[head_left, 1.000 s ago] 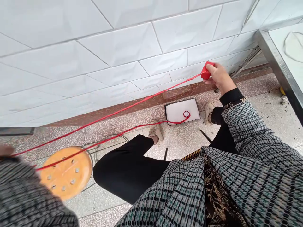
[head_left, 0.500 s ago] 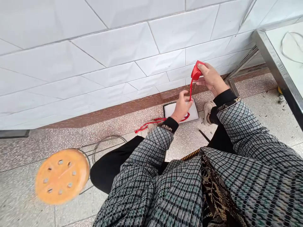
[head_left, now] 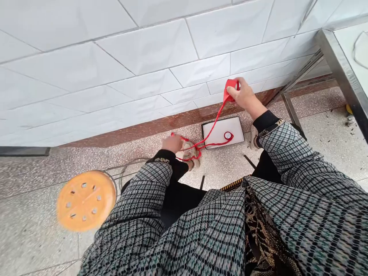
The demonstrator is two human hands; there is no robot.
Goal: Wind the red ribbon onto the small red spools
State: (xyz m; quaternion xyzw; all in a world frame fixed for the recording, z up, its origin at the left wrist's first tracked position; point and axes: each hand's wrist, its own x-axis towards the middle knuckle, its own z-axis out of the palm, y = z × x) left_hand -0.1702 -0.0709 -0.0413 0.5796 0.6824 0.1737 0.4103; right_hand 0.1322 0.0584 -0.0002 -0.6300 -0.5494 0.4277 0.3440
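Observation:
High in front of the tiled wall, my right hand (head_left: 240, 93) is closed around a roll of red ribbon (head_left: 229, 89). A twisted red strand (head_left: 214, 124) slants down from the roll to my left hand (head_left: 172, 144). That hand, slightly blurred, is closed on the strand, and a red end pokes out above it. On the floor lies a white panel with a dark rim (head_left: 220, 128). Across it runs another length of red strand, ending at a small round white disc with a dark edge (head_left: 228, 135). Some strand loops lie over my shoe (head_left: 189, 151).
An orange round stool (head_left: 86, 201) with holes stands to the left, wire coils (head_left: 126, 170) beside it. A metal-framed table (head_left: 342, 73) is at the right. The white tiled wall (head_left: 161, 50) rises ahead. Dark sticks (head_left: 249, 161) lie on the floor.
My left hand has moved left and down, drawing the red strand out long. My right hand has shifted slightly left and down with the roll. The disc on the panel has come into view.

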